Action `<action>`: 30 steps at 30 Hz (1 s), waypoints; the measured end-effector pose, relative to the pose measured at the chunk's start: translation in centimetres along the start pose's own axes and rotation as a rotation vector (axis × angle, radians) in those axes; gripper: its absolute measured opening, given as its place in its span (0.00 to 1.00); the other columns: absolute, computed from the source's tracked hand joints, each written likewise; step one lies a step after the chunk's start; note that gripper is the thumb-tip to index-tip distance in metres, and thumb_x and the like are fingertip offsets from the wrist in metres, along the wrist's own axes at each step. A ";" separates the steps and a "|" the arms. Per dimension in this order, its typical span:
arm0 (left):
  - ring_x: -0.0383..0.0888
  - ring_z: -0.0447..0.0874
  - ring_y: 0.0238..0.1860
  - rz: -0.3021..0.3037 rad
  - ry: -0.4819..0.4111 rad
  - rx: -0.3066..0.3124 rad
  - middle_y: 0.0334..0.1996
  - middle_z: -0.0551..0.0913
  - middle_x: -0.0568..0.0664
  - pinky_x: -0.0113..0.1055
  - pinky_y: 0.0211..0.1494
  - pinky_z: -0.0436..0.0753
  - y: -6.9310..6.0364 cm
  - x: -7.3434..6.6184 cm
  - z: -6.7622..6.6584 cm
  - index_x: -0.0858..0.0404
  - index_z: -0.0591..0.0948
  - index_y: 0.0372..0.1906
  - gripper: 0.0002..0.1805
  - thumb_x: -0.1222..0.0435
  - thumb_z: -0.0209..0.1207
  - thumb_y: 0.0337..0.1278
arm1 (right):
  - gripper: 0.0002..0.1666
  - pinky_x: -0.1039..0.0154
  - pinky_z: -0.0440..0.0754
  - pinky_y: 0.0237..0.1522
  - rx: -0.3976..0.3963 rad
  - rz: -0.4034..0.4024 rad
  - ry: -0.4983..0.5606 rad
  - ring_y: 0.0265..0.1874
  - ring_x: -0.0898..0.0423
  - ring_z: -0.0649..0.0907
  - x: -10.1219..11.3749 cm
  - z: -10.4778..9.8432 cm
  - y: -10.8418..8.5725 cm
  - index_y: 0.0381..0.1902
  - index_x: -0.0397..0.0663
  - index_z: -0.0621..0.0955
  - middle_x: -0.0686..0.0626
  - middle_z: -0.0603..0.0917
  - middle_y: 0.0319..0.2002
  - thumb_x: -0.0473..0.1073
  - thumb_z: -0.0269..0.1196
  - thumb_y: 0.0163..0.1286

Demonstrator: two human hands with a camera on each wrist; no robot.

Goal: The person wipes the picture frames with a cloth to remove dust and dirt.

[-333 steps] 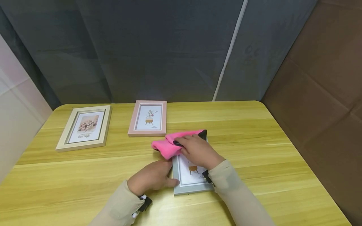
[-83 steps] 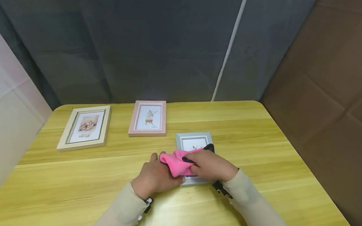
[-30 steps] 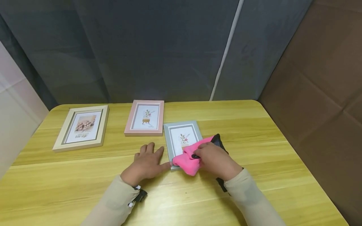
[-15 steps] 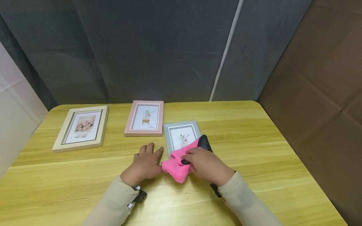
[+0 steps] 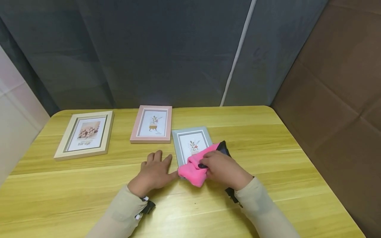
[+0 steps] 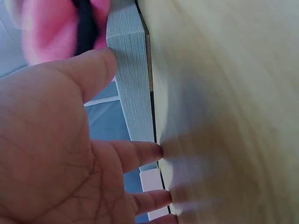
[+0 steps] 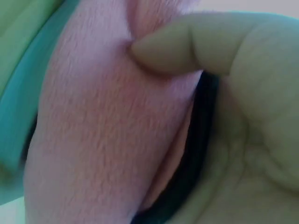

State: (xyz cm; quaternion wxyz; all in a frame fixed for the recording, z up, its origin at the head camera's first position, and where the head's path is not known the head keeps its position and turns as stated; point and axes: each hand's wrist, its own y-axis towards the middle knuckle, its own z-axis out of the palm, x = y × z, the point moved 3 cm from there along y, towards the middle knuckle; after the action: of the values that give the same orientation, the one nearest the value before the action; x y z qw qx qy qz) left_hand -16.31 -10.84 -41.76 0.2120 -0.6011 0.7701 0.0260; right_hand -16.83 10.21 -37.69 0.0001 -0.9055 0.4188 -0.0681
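A grey-blue picture frame [image 5: 176, 145] with a plant print lies face up on the table, turned a little. My right hand [image 5: 227, 170] grips a bunched pink cloth [image 5: 193, 172] with dark edging, which covers the frame's near end. In the right wrist view the thumb presses into the cloth [image 7: 107, 130]. My left hand [image 5: 153, 173] has its fingers spread on the table left of the frame. Its thumb touches the frame's near left corner, and the left wrist view shows the thumb against the grey-blue frame [image 6: 133, 79].
A pink picture frame [image 5: 136, 132] lies at the back, close to the grey-blue one. Farther left is a cream picture frame [image 5: 66, 137]. The wooden table [image 5: 285, 178] ends at a dark cloth wall [image 5: 163, 53], with a brown panel [image 5: 336, 89] on the right.
The grey-blue frame has shifted left and away and turned slightly since 2.8 s ago. Lately the cloth has gone left, then back right, over its near end. The left hand has spread its fingers.
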 end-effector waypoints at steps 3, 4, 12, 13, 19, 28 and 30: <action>0.71 0.52 0.69 0.001 0.008 0.002 0.70 0.57 0.72 0.71 0.62 0.61 0.0 0.0 0.0 0.66 0.67 0.73 0.47 0.38 0.58 0.57 | 0.16 0.57 0.76 0.59 -0.002 -0.091 0.026 0.51 0.49 0.81 1.5 0.2 0.0 0.50 0.44 0.86 0.46 0.84 0.48 0.34 0.64 0.64; 0.71 0.52 0.69 -0.001 0.009 0.004 0.70 0.57 0.71 0.71 0.62 0.61 0.0 -0.1 0.0 0.66 0.67 0.73 0.48 0.38 0.59 0.56 | 0.17 0.56 0.75 0.60 -0.001 -0.101 0.034 0.54 0.49 0.81 1.8 0.2 0.0 0.52 0.44 0.85 0.45 0.84 0.51 0.34 0.64 0.65; 0.71 0.53 0.69 0.002 0.007 -0.004 0.69 0.58 0.72 0.70 0.61 0.62 -0.1 -0.3 -0.3 0.66 0.67 0.72 0.46 0.39 0.58 0.58 | 0.18 0.56 0.76 0.59 0.022 -0.026 0.084 0.55 0.50 0.80 1.1 0.2 -0.1 0.53 0.45 0.86 0.46 0.84 0.52 0.34 0.64 0.65; 0.71 0.53 0.69 0.003 0.004 -0.006 0.70 0.58 0.72 0.70 0.61 0.62 -0.1 -0.3 -0.3 0.67 0.68 0.72 0.46 0.39 0.57 0.59 | 0.17 0.56 0.76 0.58 0.024 0.002 0.088 0.53 0.50 0.81 0.6 0.1 -0.1 0.51 0.46 0.87 0.47 0.84 0.51 0.33 0.64 0.64; 0.72 0.53 0.69 0.001 -0.012 -0.003 0.71 0.56 0.71 0.71 0.61 0.61 -0.1 -0.3 -0.3 0.67 0.68 0.72 0.45 0.37 0.53 0.63 | 0.14 0.54 0.77 0.57 0.016 0.218 0.054 0.51 0.50 0.82 -2.2 -0.5 -0.6 0.46 0.48 0.88 0.49 0.85 0.49 0.32 0.64 0.63; 0.72 0.54 0.68 0.006 0.013 -0.006 0.69 0.58 0.72 0.71 0.61 0.62 0.0 -0.1 0.0 0.66 0.67 0.72 0.44 0.41 0.57 0.60 | 0.19 0.53 0.75 0.61 -0.017 -0.053 0.010 0.54 0.46 0.81 1.4 0.8 0.4 0.54 0.44 0.84 0.43 0.84 0.52 0.35 0.63 0.65; 0.72 0.54 0.68 0.011 0.021 -0.005 0.69 0.59 0.72 0.71 0.61 0.63 0.0 -0.1 0.0 0.66 0.67 0.72 0.42 0.44 0.59 0.59 | 0.21 0.53 0.73 0.63 -0.025 -0.086 0.003 0.57 0.45 0.79 2.4 1.2 0.6 0.58 0.43 0.82 0.43 0.82 0.55 0.37 0.61 0.67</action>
State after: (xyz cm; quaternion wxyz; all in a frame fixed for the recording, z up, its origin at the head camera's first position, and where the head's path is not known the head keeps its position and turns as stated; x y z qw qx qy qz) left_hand -16.26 -10.77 -41.70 0.2022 -0.5978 0.7754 0.0230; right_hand -15.61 7.98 -38.60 -0.0145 -0.9224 0.3805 -0.0641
